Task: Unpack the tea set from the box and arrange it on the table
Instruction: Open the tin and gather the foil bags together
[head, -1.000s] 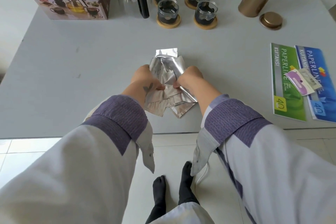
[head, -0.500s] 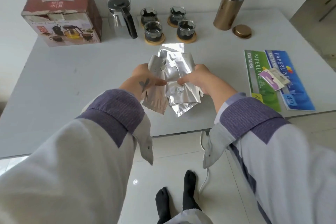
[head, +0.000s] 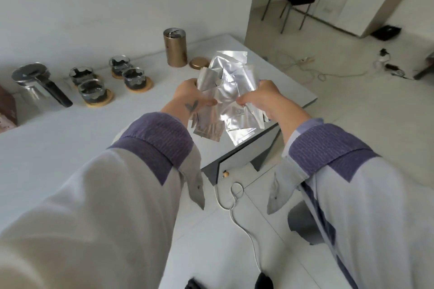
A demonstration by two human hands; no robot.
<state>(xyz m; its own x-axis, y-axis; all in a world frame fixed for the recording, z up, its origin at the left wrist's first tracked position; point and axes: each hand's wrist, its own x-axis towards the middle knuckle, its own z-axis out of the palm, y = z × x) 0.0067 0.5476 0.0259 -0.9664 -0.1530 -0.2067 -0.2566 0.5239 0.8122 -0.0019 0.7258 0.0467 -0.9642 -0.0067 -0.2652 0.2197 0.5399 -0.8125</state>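
Note:
Both hands hold a bunch of silver foil packets (head: 231,91) above the table's right corner. My left hand (head: 192,97) grips the bunch's left side and my right hand (head: 263,96) pinches its right side. On the white table (head: 58,148) stand a glass teapot with a black handle (head: 35,87) and several glass cups on wooden coasters (head: 96,91) at the back left. The red-brown tea set box (head: 7,110) shows only as a corner at the left edge.
A gold canister (head: 175,47) stands open at the table's back, its lid (head: 199,63) beside it. A white cable (head: 237,206) loops on the tiled floor below. A chair (head: 293,0) and more cables (head: 328,70) lie beyond the table to the right.
My view has swung right and the hands have carried the foil packets rightward, over the table's right corner. The receipt books have dropped out of view.

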